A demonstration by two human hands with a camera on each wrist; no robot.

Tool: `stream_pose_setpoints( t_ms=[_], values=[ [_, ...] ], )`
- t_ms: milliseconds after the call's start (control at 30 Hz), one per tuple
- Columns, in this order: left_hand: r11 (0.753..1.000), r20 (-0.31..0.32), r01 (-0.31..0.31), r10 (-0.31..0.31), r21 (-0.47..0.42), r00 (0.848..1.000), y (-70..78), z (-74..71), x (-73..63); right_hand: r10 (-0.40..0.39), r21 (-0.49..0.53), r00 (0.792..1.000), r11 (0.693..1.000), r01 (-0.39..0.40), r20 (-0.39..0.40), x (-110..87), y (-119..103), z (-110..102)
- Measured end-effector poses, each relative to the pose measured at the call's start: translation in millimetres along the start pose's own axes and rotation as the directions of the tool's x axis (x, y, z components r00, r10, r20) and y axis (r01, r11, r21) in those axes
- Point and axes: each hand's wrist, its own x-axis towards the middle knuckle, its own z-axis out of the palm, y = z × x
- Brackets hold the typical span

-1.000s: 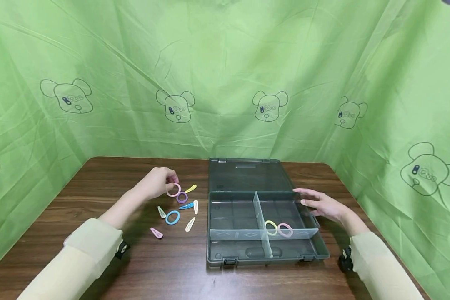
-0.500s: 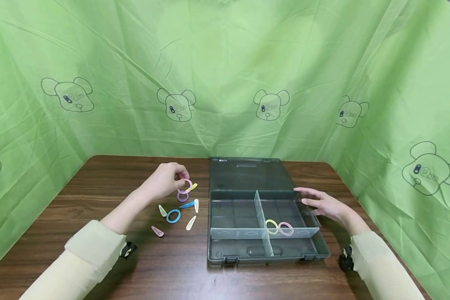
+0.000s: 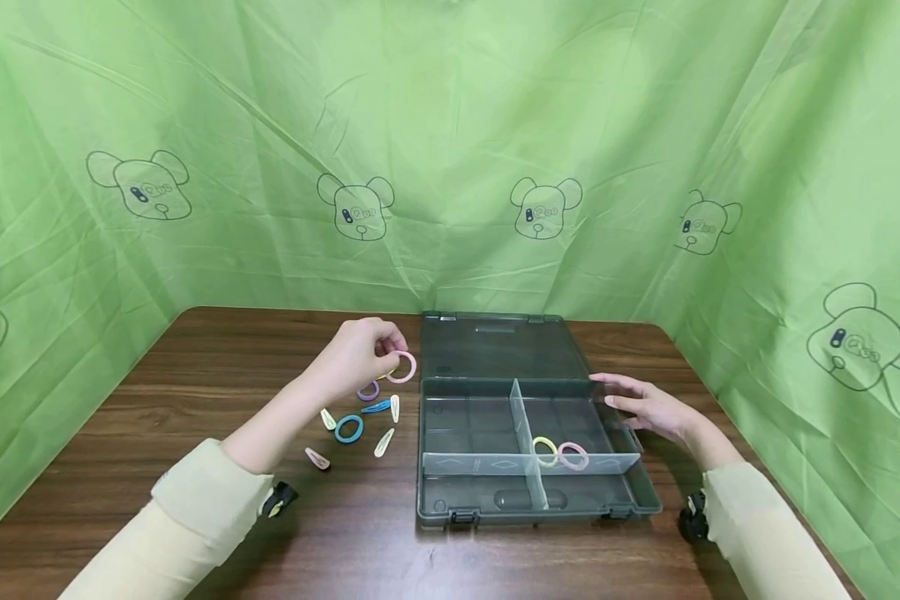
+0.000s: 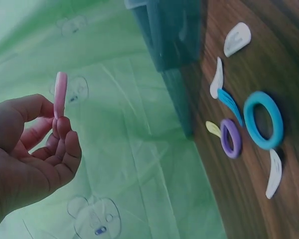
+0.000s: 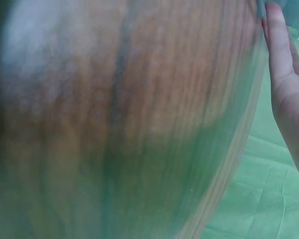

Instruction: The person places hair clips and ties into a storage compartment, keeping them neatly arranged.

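My left hand (image 3: 362,357) pinches a pink hair tie (image 4: 61,92) between thumb and fingertips, raised left of the box's lid. Below the hand on the table lie a purple hair tie (image 4: 237,140) and a blue hair tie (image 4: 249,119). Around them are snap hair clips: a blue one (image 3: 376,407), a white one (image 3: 395,408), a cream one (image 3: 383,442), a pale green one (image 3: 327,419) and a pink one (image 3: 317,459). My right hand (image 3: 648,410) rests at the right side of a grey translucent box (image 3: 487,517), fingers extended along its edge.
The box's lid (image 3: 495,346) lies folded back behind it. Clear dividers (image 3: 476,464) split the inside into compartments. A yellow hair tie (image 3: 545,439) and another pink hair tie (image 3: 572,444) lean on the divider in the back right compartment. A green curtain (image 3: 450,167) surrounds the wooden table (image 3: 360,542).
My left hand has lifted the pink hair tie from beside the purple one and carried it right, toward the box. The right hand stays at the box's side.
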Motion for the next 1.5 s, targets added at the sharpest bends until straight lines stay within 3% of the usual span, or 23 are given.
stream_pose_setpoints(
  t_ms=[233,567,867,1033,1233,1500],
  values=[
    [0.999,0.002,-0.022,0.022,-0.048,1.0,23.2,9.3,1.3,-0.008,0.014,1.0,1.0,0.008,0.006,0.0,1,0],
    [0.989,0.01,-0.099,0.101,-0.109,0.995,54.5,28.0,11.2,-0.041,0.055,0.999,0.998,0.04,0.031,2.4,4,0],
    [0.977,0.035,-0.164,0.171,-0.137,0.985,73.7,46.6,24.5,-0.03,0.032,0.999,0.999,0.029,0.024,3.5,4,-2],
    [0.974,0.061,-0.174,0.185,-0.146,0.981,82.6,57.8,32.2,-0.044,-0.039,0.999,0.998,0.045,0.017,3.8,2,-6],
    [0.965,0.115,-0.197,0.219,-0.174,0.969,91.2,74.0,41.3,-0.074,-0.122,0.997,0.989,0.078,0.037,3.0,0,-11],
    [0.94,0.167,-0.27,0.307,-0.21,0.937,97.1,98.2,56.8,-0.075,-0.068,0.994,0.995,0.08,0.076,5.5,0,-15]
  ],
)
